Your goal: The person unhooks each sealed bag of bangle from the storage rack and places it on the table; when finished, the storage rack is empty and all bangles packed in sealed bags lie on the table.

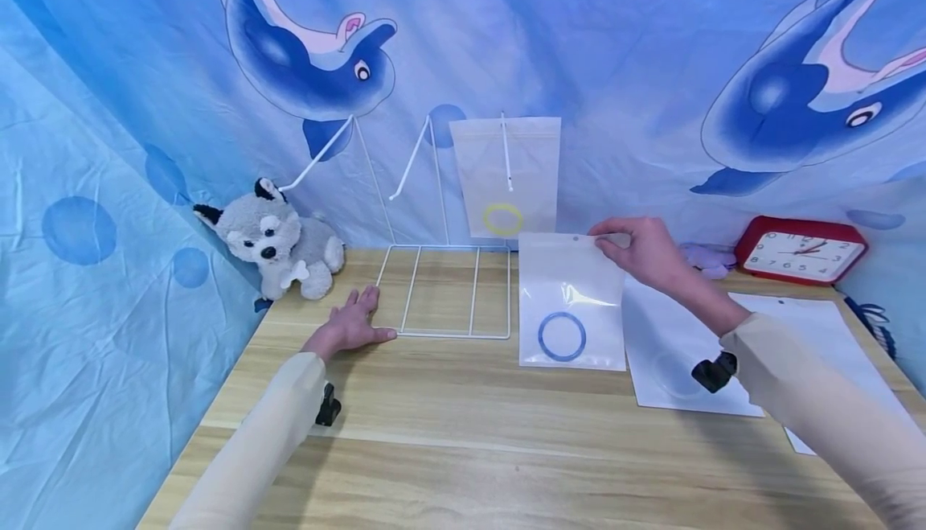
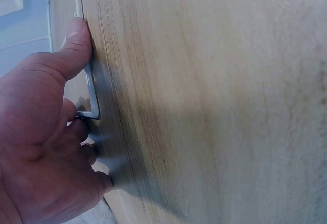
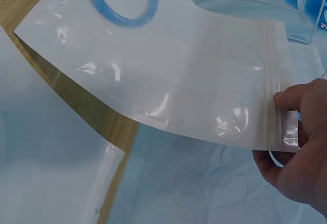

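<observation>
A white wire display rack (image 1: pixel 454 336) stands on the table, its hooks rising at the back. My left hand (image 1: pixel 354 322) rests at its front left corner, fingers spread, thumb (image 2: pixel 77 43) along the front wire. My right hand (image 1: pixel 640 248) pinches the top right corner of a white zip bag (image 1: pixel 571 273). Inside it, low down, is a blue bangle (image 1: pixel 562 337); in the right wrist view the bag (image 3: pixel 204 71) bends and the thumb lies by its zip strip. Another bag (image 1: pixel 506 160), holding a yellow-green bangle (image 1: pixel 502 220), hangs on the rack's right hook (image 1: pixel 506 152).
A grey plush dog (image 1: pixel 271 236) sits left of the rack. On the right lie a bag with a pale ring (image 1: pixel 676 373) and another white bag (image 1: pixel 810 329), partly under my right forearm. Behind them stand a red clock (image 1: pixel 803 248) and a purple plush thing (image 1: pixel 707 259).
</observation>
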`<action>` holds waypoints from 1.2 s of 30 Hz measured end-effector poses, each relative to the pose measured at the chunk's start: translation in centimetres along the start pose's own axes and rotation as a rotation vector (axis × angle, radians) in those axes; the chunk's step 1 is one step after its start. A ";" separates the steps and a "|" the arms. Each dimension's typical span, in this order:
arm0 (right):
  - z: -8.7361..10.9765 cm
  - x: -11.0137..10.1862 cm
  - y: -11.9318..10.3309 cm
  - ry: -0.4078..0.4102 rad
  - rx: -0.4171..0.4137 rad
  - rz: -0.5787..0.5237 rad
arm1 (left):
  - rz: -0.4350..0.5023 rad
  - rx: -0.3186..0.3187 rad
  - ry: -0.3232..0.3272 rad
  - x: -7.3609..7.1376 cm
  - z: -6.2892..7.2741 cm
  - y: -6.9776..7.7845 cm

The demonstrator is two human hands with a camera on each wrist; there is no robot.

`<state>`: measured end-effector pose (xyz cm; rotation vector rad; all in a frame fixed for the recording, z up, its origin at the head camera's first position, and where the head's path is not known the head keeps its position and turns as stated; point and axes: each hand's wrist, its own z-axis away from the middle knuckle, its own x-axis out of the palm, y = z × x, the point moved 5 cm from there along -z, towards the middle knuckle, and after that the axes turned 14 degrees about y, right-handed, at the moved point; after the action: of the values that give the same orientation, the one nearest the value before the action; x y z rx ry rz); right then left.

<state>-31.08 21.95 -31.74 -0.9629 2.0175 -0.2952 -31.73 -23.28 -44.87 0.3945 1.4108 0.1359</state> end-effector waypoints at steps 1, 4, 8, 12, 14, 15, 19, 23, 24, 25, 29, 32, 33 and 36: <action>0.1 0.2 0.2 0.002 0.004 0.001 | 0.000 -0.001 -0.001 0.0 0.0 0.0; 0.3 0.8 0.6 0.015 -0.001 0.006 | -0.005 -0.003 -0.003 0.1 -0.1 0.0; 0.9 1.6 1.3 0.020 0.000 0.011 | -0.006 -0.004 -0.005 0.0 -0.1 0.0; 1.5 2.4 2.1 -0.001 0.047 0.005 | -0.004 -0.005 -0.006 -0.1 0.0 0.1; 1.7 2.8 2.4 -0.013 0.070 0.009 | -0.004 -0.007 -0.005 -0.1 0.0 0.2; 1.8 3.0 2.6 -0.017 0.078 0.011 | -0.004 -0.009 -0.004 -0.1 0.0 0.2; 2.0 3.9 3.2 -0.026 0.081 0.018 | -0.007 -0.007 0.000 -0.2 0.1 0.2; 2.2 4.7 3.7 -0.024 0.074 0.036 | -0.004 -0.006 -0.001 -0.1 0.2 0.2; 2.2 5.0 3.9 -0.021 0.072 0.042 | -0.003 -0.006 -0.002 -0.1 0.2 0.2; 2.2 5.2 4.1 -0.019 0.072 0.046 | -0.001 -0.007 -0.002 -0.1 0.2 0.1; 2.2 6.0 4.7 -0.019 0.076 0.068 | 0.005 -0.011 -0.002 -0.1 0.2 0.0; 2.1 6.5 5.3 -0.034 0.098 0.083 | 0.005 -0.013 -0.005 -0.1 0.2 -0.1; 2.0 6.7 5.5 -0.042 0.107 0.087 | 0.004 -0.010 -0.004 -0.1 0.2 -0.1; 1.6 7.2 6.1 -0.069 0.125 0.106 | -0.002 -0.008 -0.005 -0.1 0.1 -0.1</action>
<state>-35.44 21.09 -40.20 -0.7762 1.9549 -0.3218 -31.65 -23.44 -44.78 0.3866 1.4058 0.1384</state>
